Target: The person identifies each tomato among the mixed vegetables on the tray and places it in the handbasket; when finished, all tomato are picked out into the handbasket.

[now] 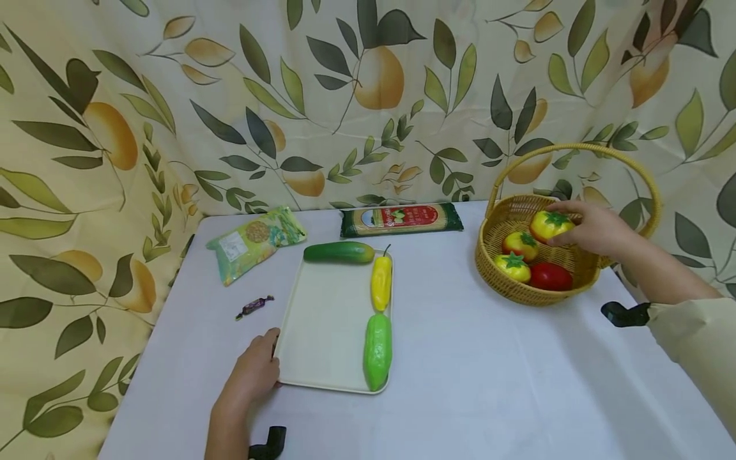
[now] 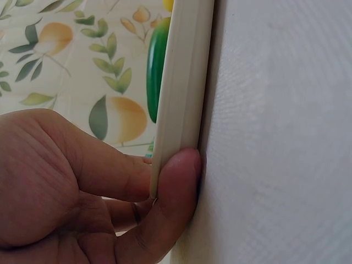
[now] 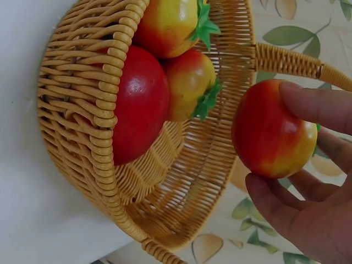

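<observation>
My left hand point(image 1: 251, 368) pinches the near left edge of a cream tray point(image 1: 324, 326); in the left wrist view a fingertip is under its rim point(image 2: 184, 99). On the tray lie a cucumber point(image 1: 339, 252), a yellow pepper point(image 1: 381, 283) and a bumpy light-green vegetable point(image 1: 377, 351). My right hand point(image 1: 595, 229) holds a yellow-and-red tomato point(image 3: 269, 129) with green leaves, between thumb and fingers, above the wicker basket point(image 3: 82, 110). Inside the basket are two similar tomatoes point(image 1: 512, 267) and a smooth red fruit or vegetable point(image 3: 140, 104), whose kind I cannot tell.
A green packet point(image 1: 257, 239) lies at the back left, with a wrapped candy point(image 1: 255, 307) in front of it. Behind the tray lies a long pasta package point(image 1: 401, 219). The basket's tall handle point(image 1: 575, 147) arches up, and a patterned curtain point(image 1: 322, 115) hangs behind the table.
</observation>
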Motion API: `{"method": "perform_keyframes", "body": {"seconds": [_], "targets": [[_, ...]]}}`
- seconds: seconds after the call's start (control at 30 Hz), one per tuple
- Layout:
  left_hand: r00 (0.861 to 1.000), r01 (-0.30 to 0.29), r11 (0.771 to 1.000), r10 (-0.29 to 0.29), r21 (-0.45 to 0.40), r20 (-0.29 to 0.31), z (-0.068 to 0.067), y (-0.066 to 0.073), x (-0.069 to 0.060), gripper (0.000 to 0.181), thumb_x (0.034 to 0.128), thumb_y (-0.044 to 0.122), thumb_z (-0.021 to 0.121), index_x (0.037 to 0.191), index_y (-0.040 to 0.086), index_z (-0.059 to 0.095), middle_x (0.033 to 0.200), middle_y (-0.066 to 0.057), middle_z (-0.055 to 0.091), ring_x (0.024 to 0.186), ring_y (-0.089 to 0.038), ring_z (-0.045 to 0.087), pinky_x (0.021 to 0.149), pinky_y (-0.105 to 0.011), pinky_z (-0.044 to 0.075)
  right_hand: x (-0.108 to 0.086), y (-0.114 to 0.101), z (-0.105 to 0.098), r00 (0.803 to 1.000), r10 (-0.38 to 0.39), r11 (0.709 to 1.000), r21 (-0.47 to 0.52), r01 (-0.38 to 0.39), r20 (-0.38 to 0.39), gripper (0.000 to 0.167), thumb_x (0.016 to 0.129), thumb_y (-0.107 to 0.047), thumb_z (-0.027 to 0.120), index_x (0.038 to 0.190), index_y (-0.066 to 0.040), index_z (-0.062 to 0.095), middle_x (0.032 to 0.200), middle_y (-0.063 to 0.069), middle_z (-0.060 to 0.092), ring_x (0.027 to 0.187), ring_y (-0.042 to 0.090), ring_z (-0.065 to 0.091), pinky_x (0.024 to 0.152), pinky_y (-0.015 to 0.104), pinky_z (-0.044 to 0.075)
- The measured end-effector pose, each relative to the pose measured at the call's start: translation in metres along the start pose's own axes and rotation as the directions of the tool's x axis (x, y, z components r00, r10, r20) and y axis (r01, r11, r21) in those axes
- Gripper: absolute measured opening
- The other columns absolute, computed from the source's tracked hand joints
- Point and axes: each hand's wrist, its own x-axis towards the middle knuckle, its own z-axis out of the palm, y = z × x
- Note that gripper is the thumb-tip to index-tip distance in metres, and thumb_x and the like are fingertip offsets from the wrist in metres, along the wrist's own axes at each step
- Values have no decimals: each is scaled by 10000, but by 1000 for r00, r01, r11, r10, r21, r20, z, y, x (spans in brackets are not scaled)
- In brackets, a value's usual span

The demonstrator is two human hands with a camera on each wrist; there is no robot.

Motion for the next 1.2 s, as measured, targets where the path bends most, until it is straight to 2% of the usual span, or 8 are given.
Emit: {"method": "perform_keyframes", "body": {"seconds": [0.17,0.4,0.6,0.73,0.83,1.03,1.2], "targets": [[1000,13,1000,-13,0,0,1,-1,1,496,937,-41,504,1432,-19,478,1166,-198,591,908,-283,556,852,-515,472,1,3,-1,1000,0,1000,-16,0,8,712,886,-246,769,1453,2,418,1368,368,333,1104,533,360,833,647,453],[1000,-2,1000,2,2,-6,0,-1,2,487,930,-44,503,1417,-27,488,1146,-190,596,905,-279,555,848,-517,474,3,7,-2,1000,15,1000,-23,-15,19,700,864,-172,777,1437,26,426,1323,388,333,1051,526,387,757,563,518],[1000,2,1000,-2,0,-6,-1,0,3,485,929,-46,508,1413,-28,490,1126,-176,598,888,-273,550,831,-506,475,8,10,-1,999,2,998,-69,1,46,676,825,-110,791,1406,8,468,1290,402,406,1005,506,447,733,561,515],[1000,11,1000,-11,1,-8,-1,0,3,488,932,-45,509,1419,-27,488,1147,-187,598,896,-275,554,840,-503,474,12,11,2,998,2,994,-107,5,64,675,788,-95,802,1378,16,493,1216,402,474,922,464,492,668,497,524],[1000,14,1000,-14,2,-7,-1,-1,4,489,934,-45,508,1422,-29,485,1145,-188,597,893,-274,555,838,-501,475,13,12,4,996,11,995,-101,-2,89,687,776,-76,798,1377,33,485,1199,403,473,887,438,497,640,453,533],[1000,7,1000,-7,1,-9,-2,0,3,495,931,-48,516,1425,-29,479,1126,-177,597,874,-266,554,814,-494,480,15,14,7,991,13,997,-72,-4,131,712,761,-23,779,1396,48,464,1203,400,437,876,419,492,637,437,552],[1000,13,1000,-13,-7,-5,-2,0,3,494,935,-46,519,1427,-16,483,1120,-164,594,875,-261,552,802,-474,475,18,15,11,991,-2,994,-107,16,132,688,714,10,763,1351,68,509,1182,402,460,868,419,479,619,411,532]]}}
